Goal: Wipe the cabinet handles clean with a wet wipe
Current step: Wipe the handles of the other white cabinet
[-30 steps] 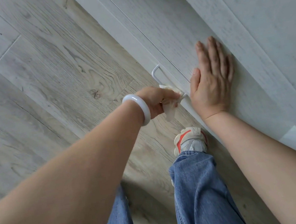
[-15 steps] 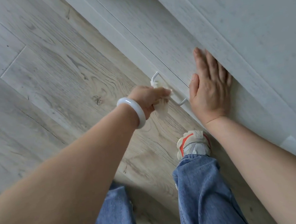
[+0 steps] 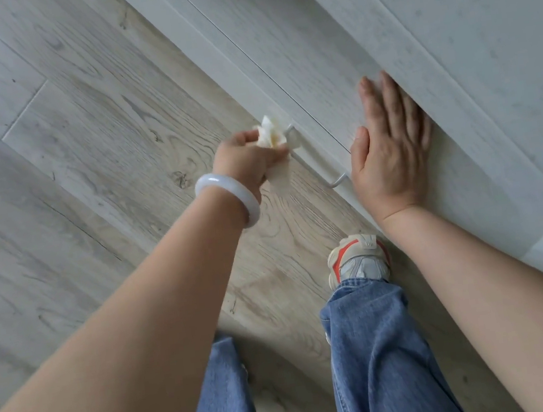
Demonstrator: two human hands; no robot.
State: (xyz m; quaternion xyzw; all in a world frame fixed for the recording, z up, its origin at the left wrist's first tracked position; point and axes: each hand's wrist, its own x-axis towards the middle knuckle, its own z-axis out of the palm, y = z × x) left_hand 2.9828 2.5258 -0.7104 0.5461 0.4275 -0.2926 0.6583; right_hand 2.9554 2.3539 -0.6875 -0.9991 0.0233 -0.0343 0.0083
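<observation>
Wipe [image 3: 270,135] slid to handle's [image 3: 318,165] far end

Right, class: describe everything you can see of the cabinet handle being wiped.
The cabinet handle is a slim, pale, metal-looking bar standing off a whitish wood-grain cabinet front on short bent legs. The near leg shows beside the right hand, which lies flat on the front. The far end is wrapped in the crumpled white wet wipe gripped by the left hand.

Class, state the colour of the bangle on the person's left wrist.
The bangle is pale milky white, seen best in the head view.
</observation>
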